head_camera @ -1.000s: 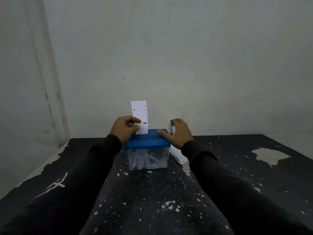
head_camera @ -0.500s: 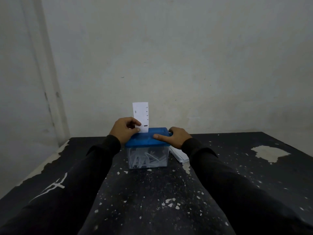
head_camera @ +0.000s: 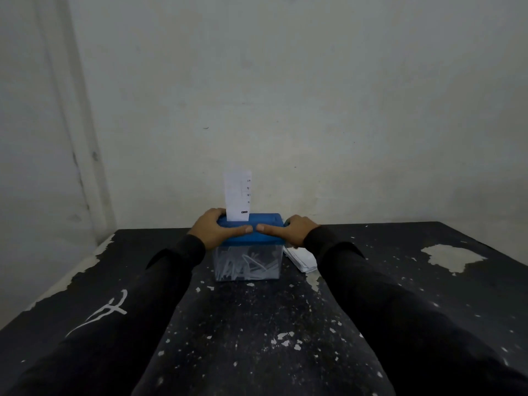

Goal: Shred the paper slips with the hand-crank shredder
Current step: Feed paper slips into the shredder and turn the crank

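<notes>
Left hand (head_camera: 213,231) grips the left end of the shredder's blue lid (head_camera: 257,234): fingers curl over the far top edge, thumb lies flat along the near front face, pointing right. Right hand (head_camera: 288,230) clasps the right end of the same lid, thumb stretched left along the front; thumb tips nearly meet at centre. Its fingers wrap round the right side, where the crank is hidden; cannot tell whether they hold it. Paper slip (head_camera: 237,195) stands upright in the lid's slot, free of both hands, just beside the left fingers. Clear bin (head_camera: 246,264) below holds white shreds. Stack of slips (head_camera: 301,257) lies on the table just right of the bin. Shredder sits at the far middle of the black, paint-chipped table (head_camera: 257,324), near the wall.
</notes>
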